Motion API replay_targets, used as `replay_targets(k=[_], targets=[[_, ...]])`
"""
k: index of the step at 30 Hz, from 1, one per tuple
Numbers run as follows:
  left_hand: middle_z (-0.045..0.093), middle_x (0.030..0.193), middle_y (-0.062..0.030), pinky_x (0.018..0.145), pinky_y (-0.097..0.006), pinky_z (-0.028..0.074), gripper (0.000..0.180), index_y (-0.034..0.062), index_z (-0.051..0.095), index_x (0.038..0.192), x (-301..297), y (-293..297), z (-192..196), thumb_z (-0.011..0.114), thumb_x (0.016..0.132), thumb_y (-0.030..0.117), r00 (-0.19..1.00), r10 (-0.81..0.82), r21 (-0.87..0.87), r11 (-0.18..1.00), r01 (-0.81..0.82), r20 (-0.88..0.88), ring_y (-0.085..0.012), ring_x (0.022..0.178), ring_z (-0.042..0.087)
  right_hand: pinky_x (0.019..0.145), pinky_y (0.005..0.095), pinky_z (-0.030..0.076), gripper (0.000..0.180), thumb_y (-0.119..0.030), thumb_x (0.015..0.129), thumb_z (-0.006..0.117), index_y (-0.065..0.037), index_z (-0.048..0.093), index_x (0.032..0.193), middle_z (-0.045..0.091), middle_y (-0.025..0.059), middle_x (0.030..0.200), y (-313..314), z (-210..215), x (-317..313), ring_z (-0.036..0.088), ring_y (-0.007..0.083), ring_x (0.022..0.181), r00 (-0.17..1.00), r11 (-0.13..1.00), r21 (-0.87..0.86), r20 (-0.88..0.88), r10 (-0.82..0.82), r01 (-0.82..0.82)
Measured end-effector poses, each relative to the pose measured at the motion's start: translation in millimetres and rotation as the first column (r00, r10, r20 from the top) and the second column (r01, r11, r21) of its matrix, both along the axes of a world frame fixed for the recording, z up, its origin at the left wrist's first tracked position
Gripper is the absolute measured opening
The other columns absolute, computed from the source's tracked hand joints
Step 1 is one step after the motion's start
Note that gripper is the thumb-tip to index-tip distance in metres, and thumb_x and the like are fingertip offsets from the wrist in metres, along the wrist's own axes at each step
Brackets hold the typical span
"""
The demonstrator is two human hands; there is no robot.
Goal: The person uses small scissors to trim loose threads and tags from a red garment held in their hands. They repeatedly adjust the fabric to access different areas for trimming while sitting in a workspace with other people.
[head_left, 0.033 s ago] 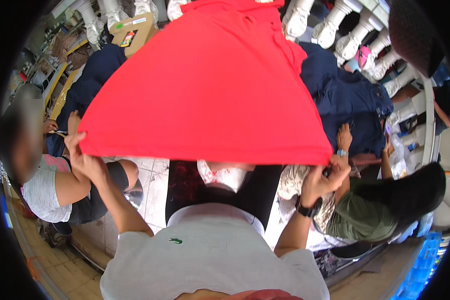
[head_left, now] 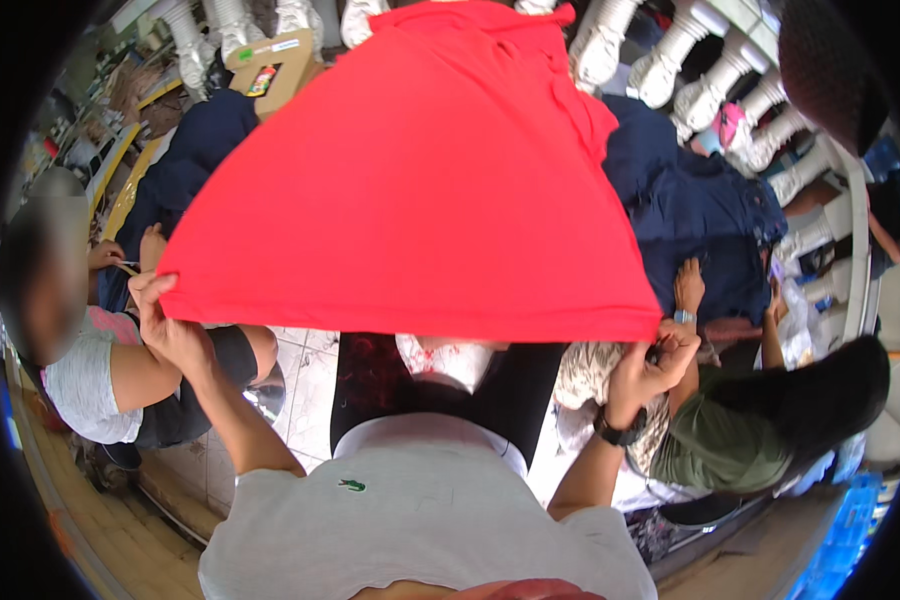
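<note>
A red garment (head_left: 410,190) is stretched out in front of me, its wide hem toward me and its far end bunched and narrower. At the hem's left corner, my left hand (head_left: 170,315) pinches the cloth between thumb and fingers. My right hand (head_left: 655,365), below a dark wristwatch (head_left: 620,428), is closed at the right corner. A small dark thing shows among its fingers, too little of it to name. Between the two hands the hem runs nearly straight, above my lap. Whatever lies under the garment is hidden.
Dark blue garments (head_left: 690,190) lie at both sides. A person in grey (head_left: 110,375) sits at left; another in dark green (head_left: 720,435) sits at right, a hand on the blue cloth. Behind are white balusters (head_left: 660,75) and a cardboard box (head_left: 295,65).
The garment's hem has come slightly lower in the picture, toward me. Both hands still grip its corners.
</note>
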State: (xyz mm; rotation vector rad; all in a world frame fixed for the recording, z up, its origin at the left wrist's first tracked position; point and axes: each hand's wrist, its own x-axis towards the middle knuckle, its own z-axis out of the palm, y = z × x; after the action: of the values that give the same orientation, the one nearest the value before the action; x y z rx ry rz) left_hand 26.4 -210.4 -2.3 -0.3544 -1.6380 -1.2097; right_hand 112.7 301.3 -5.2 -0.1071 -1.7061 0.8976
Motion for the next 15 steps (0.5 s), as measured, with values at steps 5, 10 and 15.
replay_targets(k=[5,10,15], targets=[[0.063,0.121,-0.0150,0.102,-0.039,0.043,0.022,0.0028,0.073,0.093,9.6,25.7,11.1,0.058,0.091,0.018,0.809,-0.344,-0.061,0.905,0.420,0.476,-0.0274,0.115,0.060,0.060,0.0197,0.030,0.025,0.001,0.078,0.075,-0.006,0.052,0.088,0.044,-0.0057,0.074,21.8,51.8,-16.1,0.037,0.0024,0.062,0.597,0.581,-0.345,0.070,0.799,-0.737],[0.061,0.105,-0.0101,0.096,-0.038,0.044,0.035,0.0053,0.078,0.089,30.6,106.1,39.5,0.047,0.075,-0.002,0.771,-0.488,-0.091,0.819,0.566,0.409,-0.0235,0.105,0.057,0.056,0.0235,0.031,0.011,-0.008,0.086,0.074,-0.002,0.066,0.091,0.053,-0.0029,0.071,-41.7,138.6,-116.5,0.042,0.0021,0.064,0.662,0.737,0.032,0.467,0.586,-0.675],[0.055,0.100,-0.0055,0.078,-0.035,0.047,0.035,0.0059,0.074,0.096,26.7,187.7,6.0,0.066,0.067,-0.012,0.692,-0.614,-0.394,0.569,0.722,0.381,-0.0263,0.096,0.053,0.075,0.0422,0.053,0.018,-0.010,0.085,0.068,-0.011,0.073,0.102,0.068,0.0091,0.092,-147.6,157.4,-287.0,0.066,0.0296,0.086,0.731,0.454,0.578,0.465,0.500,-0.678]])
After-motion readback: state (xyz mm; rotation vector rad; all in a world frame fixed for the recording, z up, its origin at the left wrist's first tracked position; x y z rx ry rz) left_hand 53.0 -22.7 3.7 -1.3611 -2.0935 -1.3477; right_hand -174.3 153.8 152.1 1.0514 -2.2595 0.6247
